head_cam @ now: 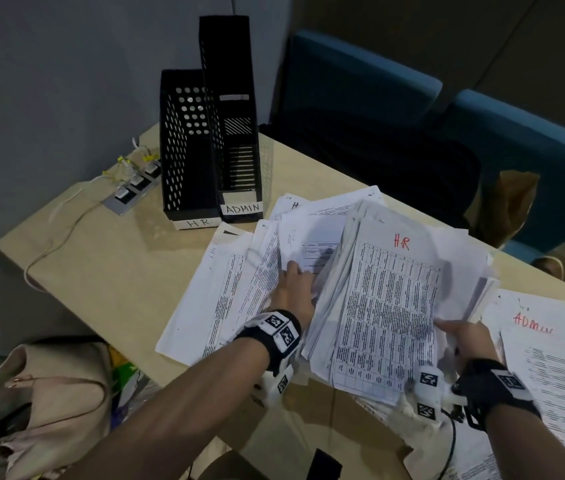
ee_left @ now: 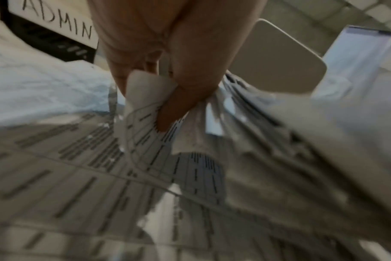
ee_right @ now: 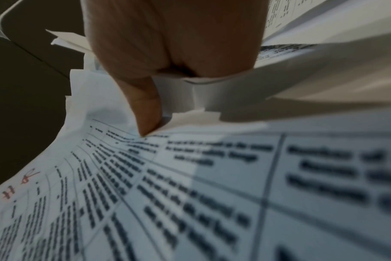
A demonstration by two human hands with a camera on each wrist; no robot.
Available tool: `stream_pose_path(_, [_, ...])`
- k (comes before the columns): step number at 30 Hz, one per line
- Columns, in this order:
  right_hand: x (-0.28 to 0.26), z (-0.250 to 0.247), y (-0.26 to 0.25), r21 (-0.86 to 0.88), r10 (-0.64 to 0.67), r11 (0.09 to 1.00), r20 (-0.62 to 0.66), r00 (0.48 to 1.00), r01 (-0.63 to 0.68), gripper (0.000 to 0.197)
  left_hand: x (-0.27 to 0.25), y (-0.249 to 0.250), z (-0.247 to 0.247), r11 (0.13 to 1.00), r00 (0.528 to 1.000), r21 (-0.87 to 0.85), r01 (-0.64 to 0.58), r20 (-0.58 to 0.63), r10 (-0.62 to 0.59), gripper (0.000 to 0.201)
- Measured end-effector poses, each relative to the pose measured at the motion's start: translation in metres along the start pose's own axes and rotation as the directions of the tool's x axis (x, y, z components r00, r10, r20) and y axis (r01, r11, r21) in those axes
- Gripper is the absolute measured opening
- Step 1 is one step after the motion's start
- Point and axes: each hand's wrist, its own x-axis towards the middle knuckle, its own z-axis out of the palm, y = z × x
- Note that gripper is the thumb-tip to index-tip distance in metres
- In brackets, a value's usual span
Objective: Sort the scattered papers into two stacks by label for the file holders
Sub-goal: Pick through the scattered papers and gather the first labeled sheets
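Holding the HR stack (head_cam: 386, 306) with both hands, I see it raised and tilted over the scattered papers (head_cam: 236, 275) on the table (head_cam: 108, 258). My right hand (head_cam: 466, 337) pinches its right edge, my left hand (head_cam: 295, 289) grips its left side. Sheets marked ADMIN (head_cam: 547, 355) lie at right. Both file holders (head_cam: 208, 150) stand behind.

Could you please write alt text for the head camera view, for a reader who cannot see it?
Both hands lift a thick stack of printed sheets headed HR in red, the right hand gripping its near edge and the left hand under its left side, over loose papers on a pale table. Behind stand two black file holders, HR and ADMIN.
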Motion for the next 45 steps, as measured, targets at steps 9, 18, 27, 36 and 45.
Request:
stream_pose_path(9, [0.006,0.004,0.003,0.022,0.018,1.0,0.031,0.999,-0.019,0.024,0.03,0.003,-0.018,0.829,0.928,-0.423,0.366,0.091,-0.362,0.027])
stream_pose_path(18, [0.007,0.0,-0.008,-0.005,0.016,1.0,0.006,1.0,-0.016,0.029,-0.007,-0.06,-0.032,0.767,0.848,-0.395,0.507,0.066,-0.526,0.043])
stream_pose_path(27, [-0.012,0.0,-0.013,-0.023,0.001,1.0,0.007,1.0,-0.001,0.038,-0.042,-0.092,-0.055,0.886,0.881,0.02,0.464,-0.115,-0.459,0.029])
stream_pose_path(36, [-0.034,0.008,-0.027,-0.077,-0.056,0.995,0.022,0.998,0.058,0.028,0.048,-0.065,-0.075,0.907,0.993,0.411,-0.089,0.105,0.051,0.039])
stream_pose_path(45, [-0.025,0.015,-0.039,-0.127,-0.053,0.99,0.047,0.998,0.058,0.04,0.076,-0.063,-0.062,0.942,0.975,0.313,0.119,0.142,-0.171,0.095])
